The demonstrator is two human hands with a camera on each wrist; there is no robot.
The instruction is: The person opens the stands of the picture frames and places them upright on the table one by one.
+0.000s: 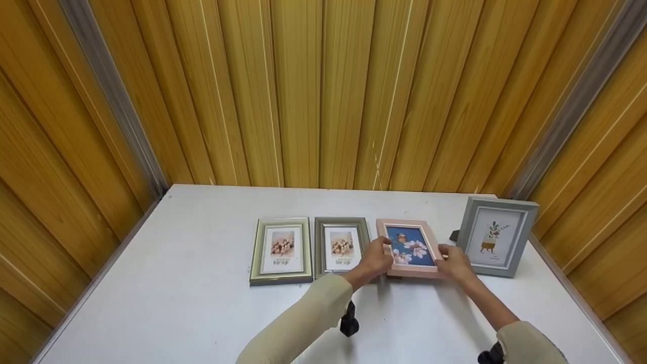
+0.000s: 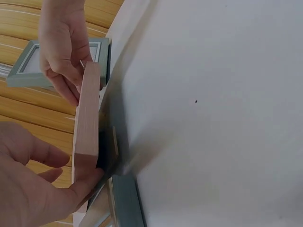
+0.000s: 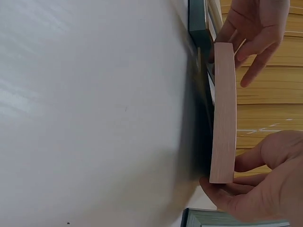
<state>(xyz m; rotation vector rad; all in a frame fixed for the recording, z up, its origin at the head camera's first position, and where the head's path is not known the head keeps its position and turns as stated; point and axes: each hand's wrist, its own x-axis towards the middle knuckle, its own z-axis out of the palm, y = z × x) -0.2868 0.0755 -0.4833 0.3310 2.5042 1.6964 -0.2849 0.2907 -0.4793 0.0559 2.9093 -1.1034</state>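
A pink picture frame (image 1: 432, 235) with a photo of a bird among blossoms is held by its two sides, tilted up over the white table. My left hand (image 1: 374, 260) grips its left side, one digit (image 2: 87, 185) reaching round behind the edge. The right side is pinched by my right hand (image 1: 455, 263), with digits in front of and behind the edge. In the left wrist view, a dark thin flap (image 2: 112, 150) projects behind the frame. Left of it lies a grey-brown picture frame (image 1: 319, 247), partly covered by my left hand. A grey-green picture frame (image 1: 523, 237) stands upright beside my right hand.
A gold-green picture frame (image 1: 258, 255) lies at the left end of the row. The white table (image 1: 167, 283) meets yellow wood-patterned panels (image 1: 298, 101) at the back and sides. Black devices (image 1: 349, 323) hang at both wrists.
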